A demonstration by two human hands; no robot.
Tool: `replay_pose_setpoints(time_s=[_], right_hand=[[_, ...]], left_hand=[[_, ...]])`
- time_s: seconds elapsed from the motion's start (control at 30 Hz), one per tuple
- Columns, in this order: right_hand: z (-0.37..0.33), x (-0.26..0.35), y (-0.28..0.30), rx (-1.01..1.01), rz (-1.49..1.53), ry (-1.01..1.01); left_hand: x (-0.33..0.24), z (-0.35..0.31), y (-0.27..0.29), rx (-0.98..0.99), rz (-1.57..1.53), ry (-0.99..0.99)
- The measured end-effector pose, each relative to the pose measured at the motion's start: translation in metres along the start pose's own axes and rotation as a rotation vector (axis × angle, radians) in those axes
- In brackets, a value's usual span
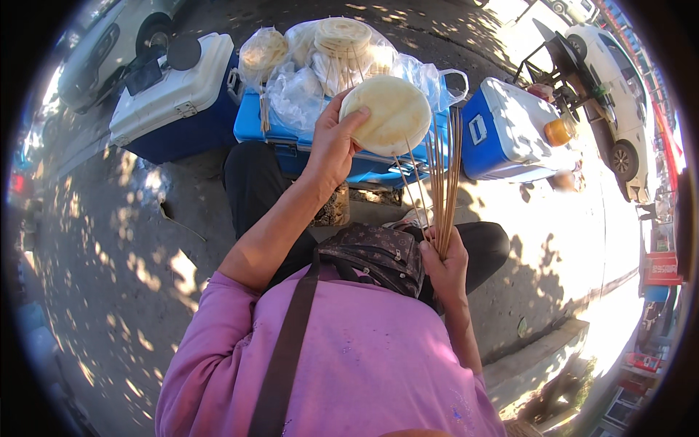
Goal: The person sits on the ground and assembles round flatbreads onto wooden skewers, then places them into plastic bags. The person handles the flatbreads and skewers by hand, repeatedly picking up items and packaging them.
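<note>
Here, bagged discs (342, 36) top the blue cooler (250, 124); before its edge, left grip (335, 140) pinches a disc (389, 116), right grip (446, 264) clasps sticks (446, 211)

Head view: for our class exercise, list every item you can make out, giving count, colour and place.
disc: at least 1, cream, in left hand
sticks: many, brown, in right hand
middle cooler: 1, bright blue, ahead
stack of discs: 1, cream, above middle cooler
plastic bags: several, clear or whitish, on middle cooler
left cooler: 1, blue, white lid, left
right cooler: 1, blue and white, right
container: 1, amber, at right cooler's edge
vehicles: at least 2, pale, upper left and right
waist bag: 1, brown, at lap
strap: 1, dark, across shirt
Rim items: too blurred to count
shirt: 1, pink, bottom
trousers: 1, dark, beside waist bag
hands: 2, bare, centre
</note>
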State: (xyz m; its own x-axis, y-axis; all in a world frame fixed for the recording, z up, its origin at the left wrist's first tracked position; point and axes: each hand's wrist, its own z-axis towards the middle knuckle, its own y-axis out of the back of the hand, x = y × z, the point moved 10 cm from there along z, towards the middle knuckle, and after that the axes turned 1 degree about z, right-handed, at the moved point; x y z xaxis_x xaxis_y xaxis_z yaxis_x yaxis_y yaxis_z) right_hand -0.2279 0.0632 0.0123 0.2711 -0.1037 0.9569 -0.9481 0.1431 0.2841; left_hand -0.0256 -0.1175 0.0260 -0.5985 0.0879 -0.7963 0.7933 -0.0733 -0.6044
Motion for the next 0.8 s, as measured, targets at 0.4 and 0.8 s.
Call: replay_pose_setpoints(time_s=[0.4, 0.8], right_hand=[[0.011, 0.010, -0.009, 0.054, -0.079, -0.016], [0.002, 0.027, -0.009, 0.068, -0.214, 0.088]], left_hand=[[0.006, -0.010, -0.001, 0.020, 0.017, 0.031], [0.001, -0.006, 0.013, -0.078, 0.046, -0.006]])
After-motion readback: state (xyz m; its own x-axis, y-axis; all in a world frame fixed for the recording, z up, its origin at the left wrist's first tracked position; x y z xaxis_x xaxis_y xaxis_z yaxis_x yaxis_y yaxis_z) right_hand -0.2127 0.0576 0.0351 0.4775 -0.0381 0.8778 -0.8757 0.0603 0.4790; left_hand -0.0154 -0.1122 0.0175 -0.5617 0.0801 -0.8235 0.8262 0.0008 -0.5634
